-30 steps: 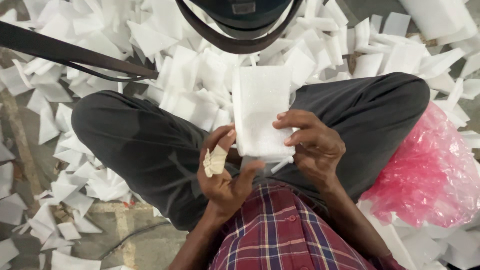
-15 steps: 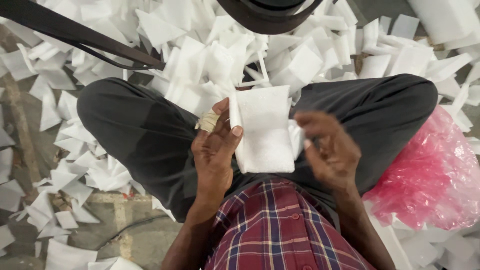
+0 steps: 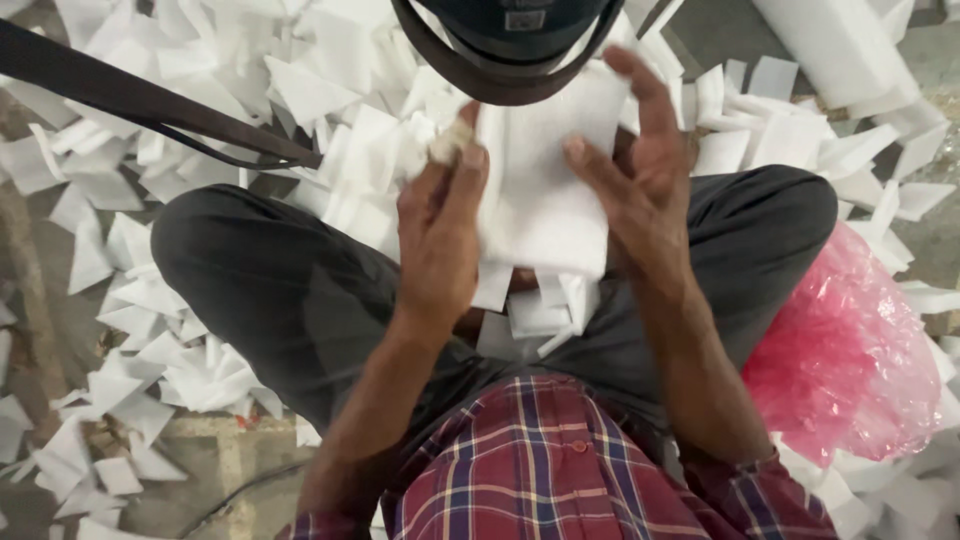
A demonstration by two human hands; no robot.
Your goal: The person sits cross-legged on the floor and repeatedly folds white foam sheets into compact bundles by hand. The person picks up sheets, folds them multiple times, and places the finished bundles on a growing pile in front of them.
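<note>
Fingers of the left hand [image 3: 440, 235] are pressing together against the left edge of a white foam sheet [image 3: 545, 190], with a small crumpled pale scrap [image 3: 450, 140] pinched at the tips. Fingers of the right hand [image 3: 640, 180] are spreading apart across the sheet's right side, the thumb lying on its front and the long fingers curling over its top corner. Both hands are holding the sheet up in front of the person's chest, above the lap, just beneath a dark curved strap [image 3: 500, 75] hanging at the top of the view.

More white foam pieces [image 3: 535, 305] are resting in the lap between the crossed legs, which are covered by dark trousers [image 3: 290, 290]. White offcuts [image 3: 150, 330] are littering the floor all around. A pink plastic bag [image 3: 850, 360] is sitting beside the right knee. A red and blue checked shirt [image 3: 540, 470] is showing at the bottom.

The sheet is looking very light, thin and soft, likely bending or tearing easily. Holding it gently by opposite edges, as both hands are doing, seems the surest grip.
</note>
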